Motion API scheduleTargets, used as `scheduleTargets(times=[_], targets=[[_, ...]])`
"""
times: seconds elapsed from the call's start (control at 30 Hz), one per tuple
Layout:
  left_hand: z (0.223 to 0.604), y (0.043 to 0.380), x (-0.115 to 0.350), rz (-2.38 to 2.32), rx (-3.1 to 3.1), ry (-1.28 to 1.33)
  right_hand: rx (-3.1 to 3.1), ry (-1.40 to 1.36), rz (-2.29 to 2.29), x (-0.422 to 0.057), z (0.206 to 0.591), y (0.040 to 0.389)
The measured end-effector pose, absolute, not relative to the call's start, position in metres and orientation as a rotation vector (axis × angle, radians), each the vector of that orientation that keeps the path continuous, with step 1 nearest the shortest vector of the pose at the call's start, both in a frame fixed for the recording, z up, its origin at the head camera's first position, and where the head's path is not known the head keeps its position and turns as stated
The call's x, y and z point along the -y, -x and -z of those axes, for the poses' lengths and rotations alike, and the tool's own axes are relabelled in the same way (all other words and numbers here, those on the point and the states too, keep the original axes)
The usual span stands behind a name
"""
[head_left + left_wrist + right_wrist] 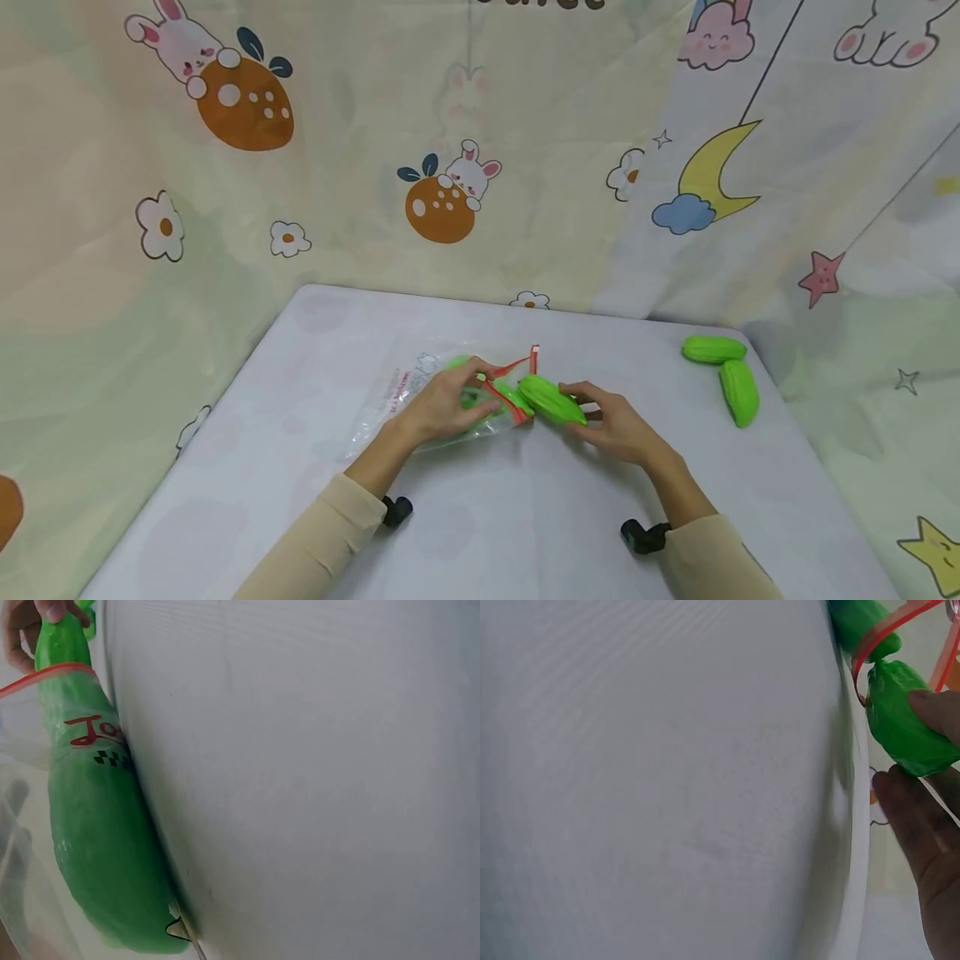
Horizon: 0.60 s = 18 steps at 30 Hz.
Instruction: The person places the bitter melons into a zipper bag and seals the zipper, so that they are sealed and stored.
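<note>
A clear plastic zip bag [386, 410] with a red-edged mouth lies mid-table, holding green gourd-shaped pieces. My left hand [438, 408] grips it near the mouth, thumb and fingers on either side. At the opening, my right hand [621, 429] pinches the near end of a ridged green gourd [551, 399] between thumb and fingers. The gourd's other end meets the bag's red edge. In the left wrist view a larger green gourd [112, 847] shows through the printed plastic. The right wrist view shows the held gourd [907, 720] beside the red strip.
Two more green gourds, one lying crosswise [713, 349] and one lengthwise [740, 393], rest at the table's back right corner. The white table [225, 433] meets a cartoon-printed cloth backdrop [345, 167]. Small black devices [643, 537] sit at both wrists.
</note>
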<state>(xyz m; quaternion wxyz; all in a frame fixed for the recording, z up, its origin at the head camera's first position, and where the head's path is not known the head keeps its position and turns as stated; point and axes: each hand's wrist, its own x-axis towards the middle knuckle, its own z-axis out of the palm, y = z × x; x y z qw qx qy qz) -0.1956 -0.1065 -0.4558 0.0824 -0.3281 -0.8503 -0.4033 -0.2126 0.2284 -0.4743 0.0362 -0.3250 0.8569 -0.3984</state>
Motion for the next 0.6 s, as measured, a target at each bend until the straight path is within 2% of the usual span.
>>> scheduleTargets(times=[0.6], targets=[[0.453, 0.192, 0.102, 1.158, 2.560, 1.006, -2.577, 1.029, 1.308, -0.202, 0.480, 0.216]])
